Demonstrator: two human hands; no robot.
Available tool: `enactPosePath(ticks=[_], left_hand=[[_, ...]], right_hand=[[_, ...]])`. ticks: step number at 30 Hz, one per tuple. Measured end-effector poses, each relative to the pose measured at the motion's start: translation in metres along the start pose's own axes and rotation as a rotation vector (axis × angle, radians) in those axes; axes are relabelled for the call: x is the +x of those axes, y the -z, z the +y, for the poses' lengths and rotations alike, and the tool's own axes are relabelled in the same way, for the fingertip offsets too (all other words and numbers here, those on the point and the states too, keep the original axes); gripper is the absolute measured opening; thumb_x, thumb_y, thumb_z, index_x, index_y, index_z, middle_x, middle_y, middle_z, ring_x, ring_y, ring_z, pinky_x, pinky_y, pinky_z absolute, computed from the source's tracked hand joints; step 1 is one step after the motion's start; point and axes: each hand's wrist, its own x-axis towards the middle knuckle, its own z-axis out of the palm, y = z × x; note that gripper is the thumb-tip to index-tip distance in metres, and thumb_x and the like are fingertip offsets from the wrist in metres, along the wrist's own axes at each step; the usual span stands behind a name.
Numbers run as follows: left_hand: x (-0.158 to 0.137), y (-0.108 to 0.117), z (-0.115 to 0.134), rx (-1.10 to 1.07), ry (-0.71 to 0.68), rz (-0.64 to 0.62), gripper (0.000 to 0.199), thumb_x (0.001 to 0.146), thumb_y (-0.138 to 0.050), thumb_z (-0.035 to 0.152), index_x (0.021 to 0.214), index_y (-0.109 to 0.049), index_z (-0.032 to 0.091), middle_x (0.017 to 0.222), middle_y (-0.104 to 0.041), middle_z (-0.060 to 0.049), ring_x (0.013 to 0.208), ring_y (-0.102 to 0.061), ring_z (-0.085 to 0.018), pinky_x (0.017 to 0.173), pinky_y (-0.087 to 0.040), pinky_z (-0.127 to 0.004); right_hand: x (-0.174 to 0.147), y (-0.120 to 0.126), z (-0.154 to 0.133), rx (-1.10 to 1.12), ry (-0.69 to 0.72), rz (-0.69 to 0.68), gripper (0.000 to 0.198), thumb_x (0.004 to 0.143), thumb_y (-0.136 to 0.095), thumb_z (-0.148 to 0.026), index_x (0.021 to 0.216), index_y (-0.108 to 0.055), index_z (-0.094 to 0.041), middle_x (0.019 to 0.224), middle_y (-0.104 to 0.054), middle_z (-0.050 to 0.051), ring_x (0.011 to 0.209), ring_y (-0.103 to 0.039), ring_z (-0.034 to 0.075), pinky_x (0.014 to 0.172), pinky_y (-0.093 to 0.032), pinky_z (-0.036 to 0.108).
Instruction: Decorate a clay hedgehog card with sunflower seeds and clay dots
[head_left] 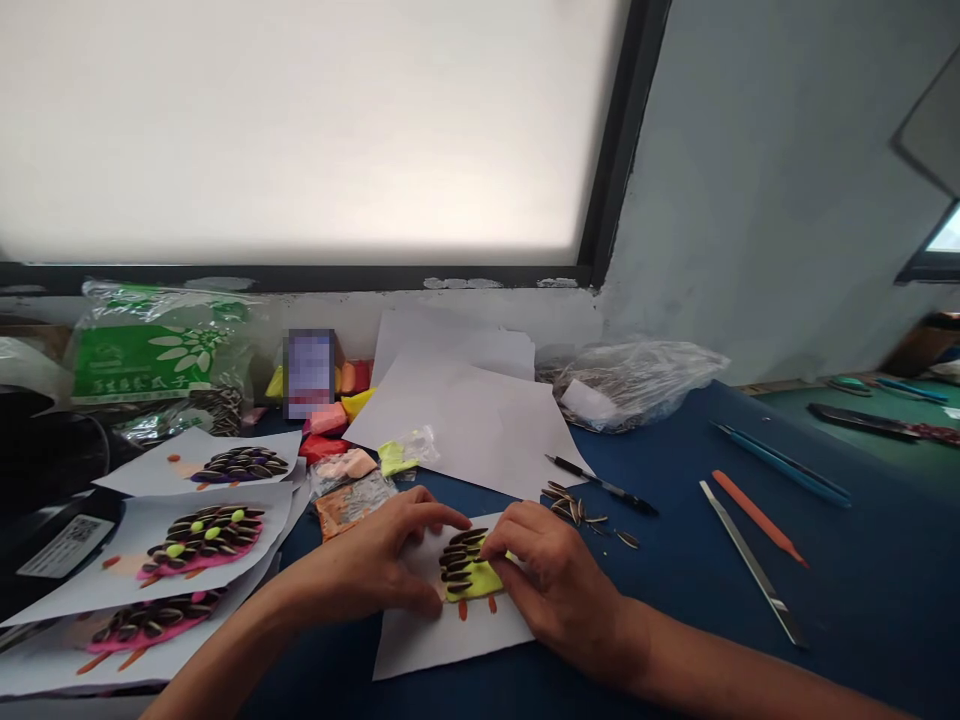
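On a white sheet of paper [442, 650] lies a yellow-green clay shape [480, 580] with rows of dark striped sunflower seeds [454, 562] stuck in it. Two short orange-brown clay legs [463, 610] show below it. My left hand [375, 560] rests on the paper's left side, thumb and forefinger spread around the shape. Over the right part of the clay, my right hand [555, 580] pinches a sunflower seed, mostly hidden by its fingers. Loose sunflower seeds [574, 505] lie in a small heap beyond the right hand.
Finished seed-and-clay pictures [202, 540] are stacked at left. Behind stand clay packs [328, 420], a green seed bag [150, 350], blank paper [465, 420] and a clear plastic bag [637, 380]. To the right lie a pen [604, 485], blue tweezers [787, 465], an orange tool [757, 515] and a metal blade [750, 560].
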Motion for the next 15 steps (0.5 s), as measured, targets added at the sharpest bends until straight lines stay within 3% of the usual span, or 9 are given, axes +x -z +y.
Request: enactPosePath(ticks=[15], left_hand=[[0.0015, 0.0003, -0.0049, 0.026, -0.039, -0.019, 0.059, 0.064, -0.072, 0.031, 0.121, -0.059, 0.033, 0.109, -0.051, 0.000, 0.097, -0.050, -0.022, 0.081, -0.042, -0.030]], right_hand=[[0.0008, -0.0033, 0.0035, -0.010, 0.022, -0.022, 0.013, 0.087, -0.052, -0.010, 0.082, -0.060, -0.018, 0.082, -0.061, 0.004, 0.081, -0.054, 0.018, 0.075, -0.044, 0.031]])
